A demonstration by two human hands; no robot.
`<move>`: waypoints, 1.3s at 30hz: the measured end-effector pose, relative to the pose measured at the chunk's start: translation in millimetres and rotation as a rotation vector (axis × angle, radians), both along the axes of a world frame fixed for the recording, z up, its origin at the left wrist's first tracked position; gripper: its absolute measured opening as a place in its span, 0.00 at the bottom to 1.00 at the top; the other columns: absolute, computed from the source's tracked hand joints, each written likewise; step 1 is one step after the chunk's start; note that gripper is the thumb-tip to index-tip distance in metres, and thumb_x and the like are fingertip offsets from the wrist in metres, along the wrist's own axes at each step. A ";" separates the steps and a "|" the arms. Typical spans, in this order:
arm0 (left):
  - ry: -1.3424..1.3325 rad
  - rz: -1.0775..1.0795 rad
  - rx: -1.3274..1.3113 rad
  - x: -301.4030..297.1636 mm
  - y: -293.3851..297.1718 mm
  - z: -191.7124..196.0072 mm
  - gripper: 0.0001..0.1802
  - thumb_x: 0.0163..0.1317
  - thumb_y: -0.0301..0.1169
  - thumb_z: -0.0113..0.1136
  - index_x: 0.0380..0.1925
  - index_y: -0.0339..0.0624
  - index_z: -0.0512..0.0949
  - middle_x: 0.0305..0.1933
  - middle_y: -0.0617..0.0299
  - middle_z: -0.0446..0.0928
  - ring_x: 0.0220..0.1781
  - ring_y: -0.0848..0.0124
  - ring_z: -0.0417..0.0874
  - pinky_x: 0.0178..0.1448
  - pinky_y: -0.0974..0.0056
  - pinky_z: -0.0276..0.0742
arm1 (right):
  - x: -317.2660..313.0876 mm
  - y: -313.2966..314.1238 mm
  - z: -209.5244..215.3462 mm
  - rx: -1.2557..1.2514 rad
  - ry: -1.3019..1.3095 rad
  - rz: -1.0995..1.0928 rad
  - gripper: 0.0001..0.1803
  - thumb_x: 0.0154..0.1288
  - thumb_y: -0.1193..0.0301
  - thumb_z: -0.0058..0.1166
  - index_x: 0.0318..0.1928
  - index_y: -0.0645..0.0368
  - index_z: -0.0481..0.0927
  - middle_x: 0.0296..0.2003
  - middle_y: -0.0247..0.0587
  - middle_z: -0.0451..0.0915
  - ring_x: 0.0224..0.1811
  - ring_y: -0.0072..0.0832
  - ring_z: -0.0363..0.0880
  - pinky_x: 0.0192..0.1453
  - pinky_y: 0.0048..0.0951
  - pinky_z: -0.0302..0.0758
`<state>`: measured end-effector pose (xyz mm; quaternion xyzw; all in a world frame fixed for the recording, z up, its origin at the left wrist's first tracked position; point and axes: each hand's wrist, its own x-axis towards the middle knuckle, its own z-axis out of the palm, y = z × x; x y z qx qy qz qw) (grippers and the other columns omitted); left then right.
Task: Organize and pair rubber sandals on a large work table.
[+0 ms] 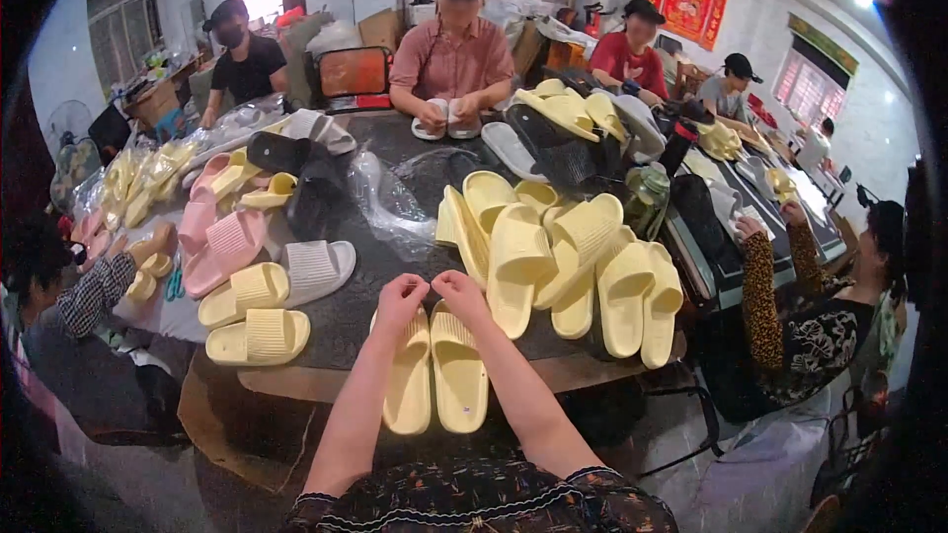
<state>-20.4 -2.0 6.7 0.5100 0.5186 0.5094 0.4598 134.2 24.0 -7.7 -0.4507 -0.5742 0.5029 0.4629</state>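
Both hands, left hand (400, 298) and right hand (460, 294), pinch the yellow slippers (434, 375) at twelve o'clock; overhanging the table (346, 321) edge, the pair could slide off.

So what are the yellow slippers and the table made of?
The slippers under both hands look like soft moulded foam or rubber: thick, matte, one-piece, with ribbed straps. The table has a dark speckled top, maybe stone or laminate; its pale brown front edge looks like wood. I can't be sure.
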 end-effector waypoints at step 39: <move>-0.001 0.125 0.148 1.0 6.1 -7.5 0.05 0.57 0.29 0.60 0.29 0.38 0.79 0.24 0.69 0.75 0.26 0.81 0.72 0.31 0.73 0.68 | -4.6 5.8 -3.7 0.002 -0.012 -0.068 0.08 0.63 0.68 0.55 0.37 0.60 0.79 0.29 0.26 0.75 0.33 0.13 0.70 0.38 0.18 0.68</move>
